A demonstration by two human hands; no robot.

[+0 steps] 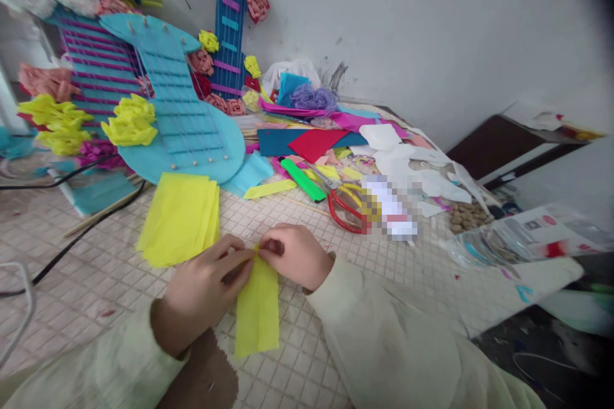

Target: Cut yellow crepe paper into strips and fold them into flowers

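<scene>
Between my two hands a strip of yellow crepe paper (258, 316) hangs down toward me, its lower end over the checked table cover. My left hand (206, 284) pinches its upper left corner with thumb and forefinger. Close beside it, my right hand (295, 255) is closed on the top edge, fingertips curled in. The two sets of fingertips nearly touch and partly hide the paper there. Just beyond my left hand lies a stack of yellow paper sheets (180, 217).
Past my hands lie scissors with red and yellow handles (346, 209), a green cutter (303, 179) and paper scraps. Blue decorated guitar shapes (180, 102) lean at the left. A clear plastic bottle (508, 239) lies at the right. A black cable (81, 239) crosses the left side.
</scene>
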